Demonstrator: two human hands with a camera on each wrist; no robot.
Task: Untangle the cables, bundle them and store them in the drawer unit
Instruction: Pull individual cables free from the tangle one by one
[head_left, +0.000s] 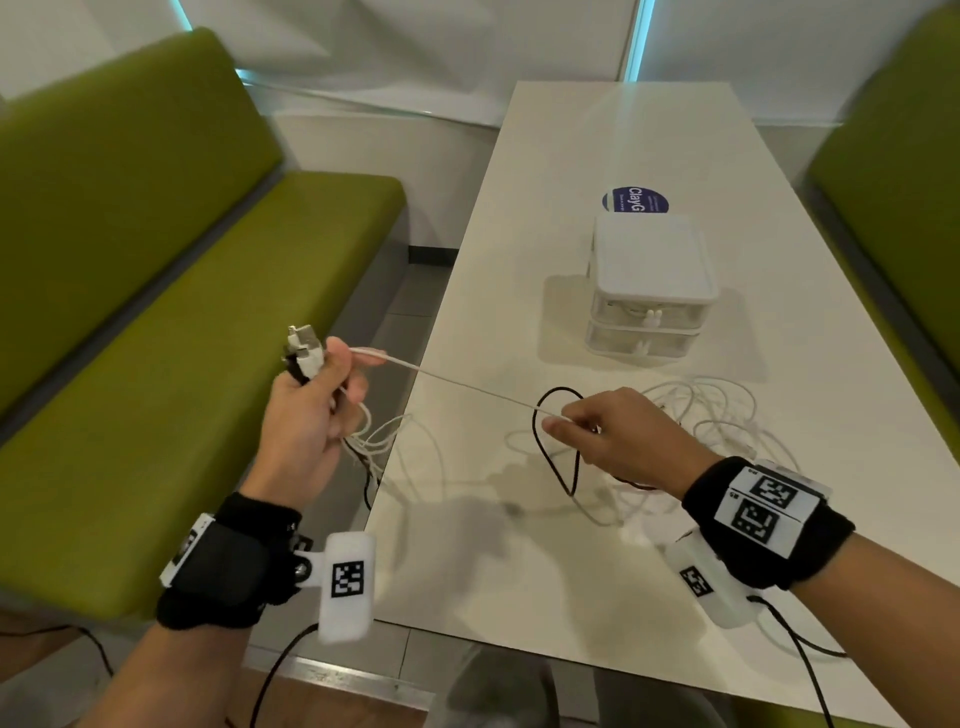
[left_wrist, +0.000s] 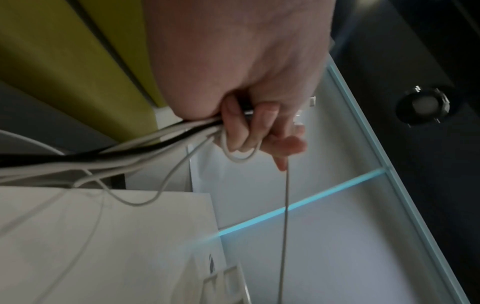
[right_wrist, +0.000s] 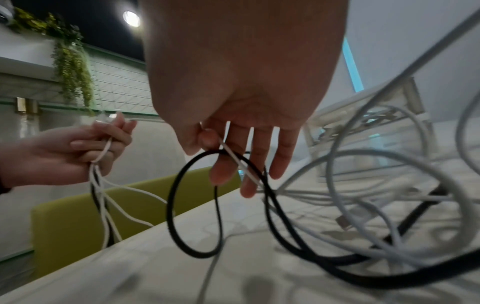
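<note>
My left hand (head_left: 332, 384) is raised off the table's left edge and grips the plug ends of several white cables and one black one (left_wrist: 103, 162). One thin white cable (head_left: 457, 382) runs taut from it to my right hand (head_left: 563, 423), which pinches it between thumb and forefinger above the table. A black cable (head_left: 545, 457) loops just under that hand, with the white cable (right_wrist: 241, 164) crossing it. A tangle of white cables (head_left: 701, 415) lies behind my right wrist. The small white two-drawer unit (head_left: 649, 291) stands behind the tangle, both drawers closed.
The white table (head_left: 597, 130) stretches away from me, with a round blue sticker (head_left: 636, 200) behind the drawer unit. Green benches flank it on the left (head_left: 182, 312) and on the right (head_left: 909, 182). Loose cable strands hang over the table's left edge (head_left: 384, 452).
</note>
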